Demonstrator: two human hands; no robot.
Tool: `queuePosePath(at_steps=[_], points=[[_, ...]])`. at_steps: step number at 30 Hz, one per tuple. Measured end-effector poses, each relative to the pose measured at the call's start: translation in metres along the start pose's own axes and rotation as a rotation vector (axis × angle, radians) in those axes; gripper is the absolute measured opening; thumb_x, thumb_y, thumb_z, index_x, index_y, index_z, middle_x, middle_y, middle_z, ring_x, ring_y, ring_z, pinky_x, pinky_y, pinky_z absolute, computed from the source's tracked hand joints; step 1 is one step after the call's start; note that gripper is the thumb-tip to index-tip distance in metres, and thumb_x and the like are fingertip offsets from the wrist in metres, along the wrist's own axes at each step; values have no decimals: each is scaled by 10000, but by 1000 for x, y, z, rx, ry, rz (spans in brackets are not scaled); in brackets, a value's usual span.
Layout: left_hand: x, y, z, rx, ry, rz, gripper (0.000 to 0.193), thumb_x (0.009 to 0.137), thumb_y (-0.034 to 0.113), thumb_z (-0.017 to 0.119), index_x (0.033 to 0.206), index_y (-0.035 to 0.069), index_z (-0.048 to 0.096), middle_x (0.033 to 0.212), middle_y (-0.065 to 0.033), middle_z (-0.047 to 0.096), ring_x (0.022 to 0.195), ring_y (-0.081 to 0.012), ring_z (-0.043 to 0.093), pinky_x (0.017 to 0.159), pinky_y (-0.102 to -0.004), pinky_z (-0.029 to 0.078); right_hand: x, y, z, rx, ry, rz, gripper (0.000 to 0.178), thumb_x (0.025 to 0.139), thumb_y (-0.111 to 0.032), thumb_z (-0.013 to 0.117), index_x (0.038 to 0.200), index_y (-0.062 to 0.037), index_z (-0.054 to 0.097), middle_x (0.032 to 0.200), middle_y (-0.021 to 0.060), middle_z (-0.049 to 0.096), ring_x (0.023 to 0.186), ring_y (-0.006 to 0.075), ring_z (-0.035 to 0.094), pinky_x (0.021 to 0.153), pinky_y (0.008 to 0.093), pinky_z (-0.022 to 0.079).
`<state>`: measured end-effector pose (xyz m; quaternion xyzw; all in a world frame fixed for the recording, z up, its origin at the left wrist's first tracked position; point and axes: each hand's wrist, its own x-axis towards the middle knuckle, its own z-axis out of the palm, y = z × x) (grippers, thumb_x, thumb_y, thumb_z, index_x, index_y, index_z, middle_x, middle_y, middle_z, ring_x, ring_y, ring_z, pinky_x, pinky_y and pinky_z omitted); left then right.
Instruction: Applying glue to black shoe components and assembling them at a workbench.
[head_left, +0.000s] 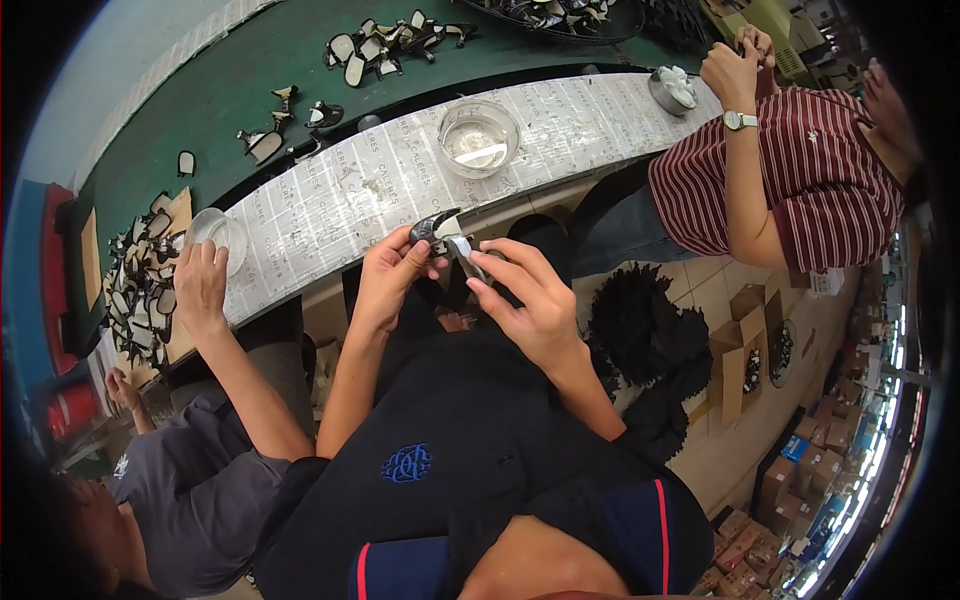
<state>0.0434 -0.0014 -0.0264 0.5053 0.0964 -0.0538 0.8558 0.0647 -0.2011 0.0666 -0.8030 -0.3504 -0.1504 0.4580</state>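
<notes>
Above the near edge of the long table, my left hand [387, 278] is closed on a glossy black curved piece [428, 228] with a cream inner face, which looks like a shoe heel. The thumb and fingers pinch its left side. Close by on the right, my right hand [535, 308] is closed, its fingertips around a small flat pale-grey piece [460, 246] that lies against the black piece. Its exact kind is too small to tell. A dark shape lies under these right fingers, partly hidden.
A clear round dish [478, 140] stands on the paper-covered tabletop [330, 200]. Heaps of black-and-cream pieces [150, 285] lie at left and on the green surface [240, 70]. One co-worker's hand [203, 285] is over another dish; another's [735, 75] works at right, near a metal bowl [672, 92].
</notes>
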Motion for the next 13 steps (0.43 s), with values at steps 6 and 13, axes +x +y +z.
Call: queuePosePath(at_steps=[6,13], points=[[-2,3,3,29,-3,-7,276,1016,177,602,1198,-30,617,994,-83,705,854,-128,680,708,-246,524,1,8,-2,-48,7,23,325,816,-18,764,1131,2,683,1115,156,648,937,304,686,781,354,583],[-4,5,5,50,-31,0,299,992,201,649,1196,-17,632,1001,-68,703,867,-137,690,746,-245,537,1,13,3,-62,-39,24,323,833,-33,755,1145,-6,678,1122,162,647,948,312,691,773,351,585]])
